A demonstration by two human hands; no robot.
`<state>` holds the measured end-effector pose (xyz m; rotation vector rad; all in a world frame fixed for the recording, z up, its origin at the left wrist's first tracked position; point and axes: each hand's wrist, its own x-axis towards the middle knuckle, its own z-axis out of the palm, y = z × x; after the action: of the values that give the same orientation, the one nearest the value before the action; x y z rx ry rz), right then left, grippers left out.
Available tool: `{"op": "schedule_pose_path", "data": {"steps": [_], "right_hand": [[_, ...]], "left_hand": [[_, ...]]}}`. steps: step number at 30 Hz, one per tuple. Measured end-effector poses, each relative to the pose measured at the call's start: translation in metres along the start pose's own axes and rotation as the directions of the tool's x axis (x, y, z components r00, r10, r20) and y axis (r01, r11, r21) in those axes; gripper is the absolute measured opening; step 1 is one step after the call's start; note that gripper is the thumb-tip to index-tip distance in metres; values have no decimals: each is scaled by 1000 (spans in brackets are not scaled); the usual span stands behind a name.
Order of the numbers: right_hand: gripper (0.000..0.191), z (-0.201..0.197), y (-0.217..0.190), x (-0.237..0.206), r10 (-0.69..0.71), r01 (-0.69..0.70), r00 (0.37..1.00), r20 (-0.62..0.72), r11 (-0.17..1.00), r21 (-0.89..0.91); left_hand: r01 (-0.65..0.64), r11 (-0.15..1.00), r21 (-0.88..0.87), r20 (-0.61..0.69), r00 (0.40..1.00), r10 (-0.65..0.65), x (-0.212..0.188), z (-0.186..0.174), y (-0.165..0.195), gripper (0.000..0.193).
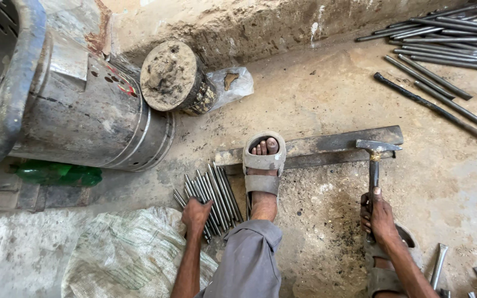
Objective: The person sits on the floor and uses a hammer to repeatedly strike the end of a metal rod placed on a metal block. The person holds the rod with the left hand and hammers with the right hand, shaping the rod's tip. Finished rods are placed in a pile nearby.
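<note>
Firmly closed, the right hand [381,216] wraps the handle of a hammer [375,163], whose head rests on the flat steel bar [327,146] lying on the ground at twelve o'clock from that hand. At nine o'clock, the left hand [195,212] reaches down onto a bundle of thin metal rods [212,198], fingers curled over their near ends; whether it has one pinched I cannot tell. A sandalled foot [263,165] pins the bar's left part. By my reading, this is the pick-up step between blows: the following move would call for drawing a single rod free and laying it across the bar under the hammer head. More rods [443,49] lie at one o'clock.
</note>
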<state>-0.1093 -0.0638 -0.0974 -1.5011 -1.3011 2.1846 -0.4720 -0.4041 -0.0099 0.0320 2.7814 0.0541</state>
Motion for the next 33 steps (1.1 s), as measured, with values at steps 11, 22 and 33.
{"op": "schedule_pose_path", "data": {"steps": [11, 22, 33], "right_hand": [[55, 51, -9, 27, 19, -19, 1000, -16, 999, 44], [50, 60, -19, 27, 11, -11, 1000, -9, 998, 59], [53, 39, -27, 9, 9, -9, 1000, -18, 1000, 13]], "left_hand": [[-379, 884, -272, -378, 887, 264, 25, -28, 21, 33], [-882, 307, -359, -508, 460, 728, -25, -90, 169, 32], [-486, 63, -872, -149, 385, 911, -59, -46, 249, 33]]}}
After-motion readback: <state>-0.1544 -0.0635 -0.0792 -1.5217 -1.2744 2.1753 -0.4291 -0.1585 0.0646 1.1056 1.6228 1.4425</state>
